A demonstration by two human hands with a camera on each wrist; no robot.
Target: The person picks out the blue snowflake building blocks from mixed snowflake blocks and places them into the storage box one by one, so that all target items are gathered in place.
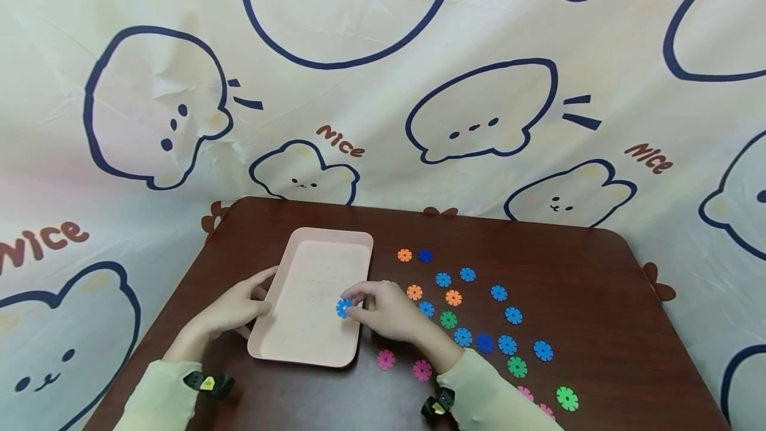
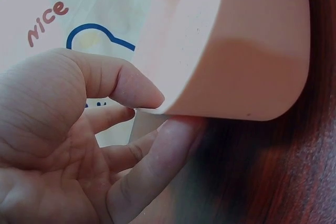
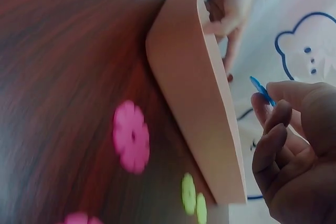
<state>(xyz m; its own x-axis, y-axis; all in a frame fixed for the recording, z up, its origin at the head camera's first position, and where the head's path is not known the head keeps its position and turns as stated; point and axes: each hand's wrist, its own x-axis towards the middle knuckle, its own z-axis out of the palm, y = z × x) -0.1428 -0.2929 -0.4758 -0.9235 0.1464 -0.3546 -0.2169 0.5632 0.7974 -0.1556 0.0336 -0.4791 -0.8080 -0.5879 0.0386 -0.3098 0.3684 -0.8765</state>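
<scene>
My right hand (image 1: 385, 309) is over the right side of a pale pink tray (image 1: 311, 265), pinching a blue notched plastic disc (image 1: 344, 308) between thumb and fingertips. In the right wrist view the same disc (image 3: 262, 91) is seen nearly edge-on, above the tray's rim. At the tray's left side, my left hand (image 1: 233, 304) grips the rim. The left wrist view shows that hand's thumb (image 2: 136, 87) on the rim and the fingers against the outer wall. Only dark specks lie on the visible tray floor.
Several notched discs lie scattered on the dark wooden table (image 1: 622, 324) right of the tray: blue (image 1: 543, 350), green (image 1: 567, 398), orange (image 1: 404, 255) and pink (image 1: 385, 359). My right forearm partly covers some. A patterned cloth (image 1: 383, 105) hangs behind the table.
</scene>
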